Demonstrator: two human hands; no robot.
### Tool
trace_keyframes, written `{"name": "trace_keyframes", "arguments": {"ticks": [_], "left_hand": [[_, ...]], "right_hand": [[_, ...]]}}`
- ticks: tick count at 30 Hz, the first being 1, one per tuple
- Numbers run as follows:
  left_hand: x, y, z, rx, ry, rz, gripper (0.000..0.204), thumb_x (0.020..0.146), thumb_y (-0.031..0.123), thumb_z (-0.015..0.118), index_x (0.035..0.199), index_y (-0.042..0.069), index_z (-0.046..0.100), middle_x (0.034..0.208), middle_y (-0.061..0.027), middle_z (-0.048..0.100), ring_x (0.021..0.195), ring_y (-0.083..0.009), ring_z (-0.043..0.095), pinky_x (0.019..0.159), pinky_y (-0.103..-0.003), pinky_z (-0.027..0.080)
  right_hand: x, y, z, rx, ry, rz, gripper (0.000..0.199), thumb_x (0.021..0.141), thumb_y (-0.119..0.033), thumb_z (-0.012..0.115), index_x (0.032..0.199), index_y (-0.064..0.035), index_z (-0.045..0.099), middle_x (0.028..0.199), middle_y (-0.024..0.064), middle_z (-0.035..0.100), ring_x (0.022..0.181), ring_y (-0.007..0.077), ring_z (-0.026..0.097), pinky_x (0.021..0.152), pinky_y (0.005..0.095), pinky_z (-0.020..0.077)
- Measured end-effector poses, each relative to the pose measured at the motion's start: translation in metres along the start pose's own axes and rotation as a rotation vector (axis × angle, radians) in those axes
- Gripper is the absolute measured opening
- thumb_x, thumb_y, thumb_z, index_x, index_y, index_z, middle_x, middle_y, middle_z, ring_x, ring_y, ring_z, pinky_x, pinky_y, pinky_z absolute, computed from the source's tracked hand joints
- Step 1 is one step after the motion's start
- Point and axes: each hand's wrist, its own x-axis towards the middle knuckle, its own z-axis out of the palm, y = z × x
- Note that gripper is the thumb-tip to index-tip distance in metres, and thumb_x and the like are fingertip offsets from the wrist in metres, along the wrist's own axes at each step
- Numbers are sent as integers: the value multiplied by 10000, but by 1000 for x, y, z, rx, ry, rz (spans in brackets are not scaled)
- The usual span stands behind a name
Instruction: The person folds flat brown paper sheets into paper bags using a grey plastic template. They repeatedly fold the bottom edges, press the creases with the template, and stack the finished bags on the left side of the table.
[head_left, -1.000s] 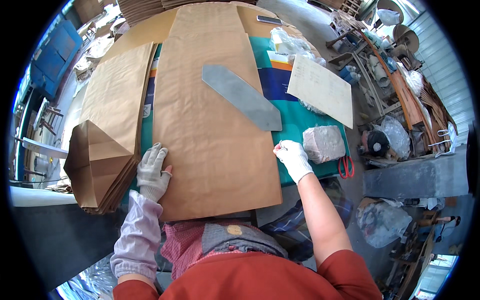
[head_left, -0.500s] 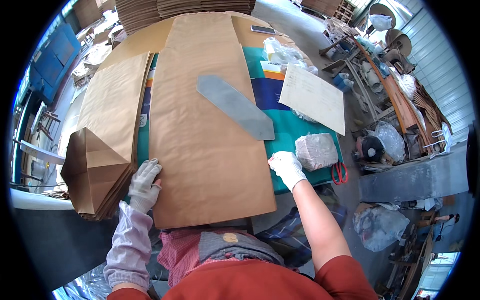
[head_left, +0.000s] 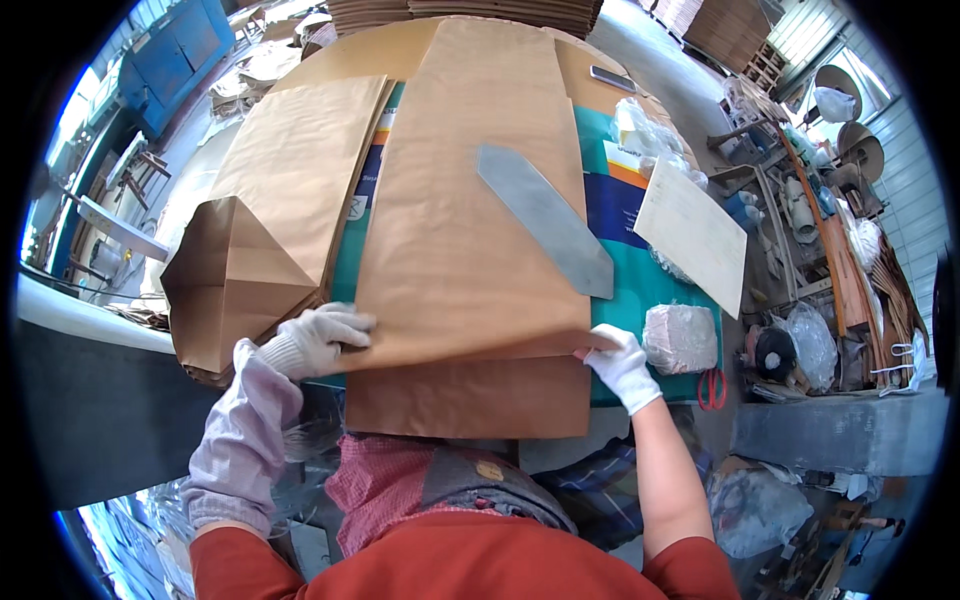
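Both gloved hands are gripping the top brown paper sheet [head_left: 470, 210] at mid-frame. The left hand [head_left: 318, 338] is clamped on its lower-left corner, fingers curled together. The right hand [head_left: 620, 362] is pinching the lower-right corner, lifting that edge off the sheet beneath [head_left: 470, 398].

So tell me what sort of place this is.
Probably a paper-bag workshop: big brown paper sheets cover the table, folded brown bags are stacked at the left, and cardboard stacks stand behind.

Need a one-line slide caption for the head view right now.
Gloved left hand and right hand lift the near edge of a brown paper sheet, grey metal template lying on top.
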Motion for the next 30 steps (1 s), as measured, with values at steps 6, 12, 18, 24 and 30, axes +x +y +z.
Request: {"name": "trace_keyframes", "arguments": {"ticks": [6,12,18,24,30], "left_hand": [[45,9,53,-137,430,-501,243,954,295,706,873,68,676,841,-154,710,730,-354,661,706,-453,528],[56,9,89,281,681,-452,272,1003,367,595,939,112,661,900,-151,736,835,-382,709,767,-516,548],[64,14,78,297,602,-497,281,1011,343,558,957,97,682,894,-151,753,818,-373,731,752,-503,572],[64,16,76,260,606,-511,303,1015,348,532,971,96,695,934,-157,759,862,-388,733,779,-517,571],[66,34,57,286,441,-605,331,997,373,566,1018,76,712,992,-192,754,939,-391,733,834,-518,578]], "right_hand": [[29,-19,-4,154,-85,711,383,904,-384,750,856,-12,671,789,159,696,706,320,651,679,440,499],[18,-24,30,-194,156,631,339,883,-347,753,820,-43,617,894,158,672,813,373,662,719,477,507],[18,-22,45,-399,153,593,278,930,-347,706,1011,-87,648,1046,136,671,888,388,692,754,479,553],[18,-12,50,-556,411,175,570,856,-118,766,1392,-106,572,1314,106,631,1161,325,628,987,430,525],[53,-43,55,-477,86,-219,687,854,-441,746,1386,-38,586,1518,226,474,1413,450,424,1225,559,298]]}}
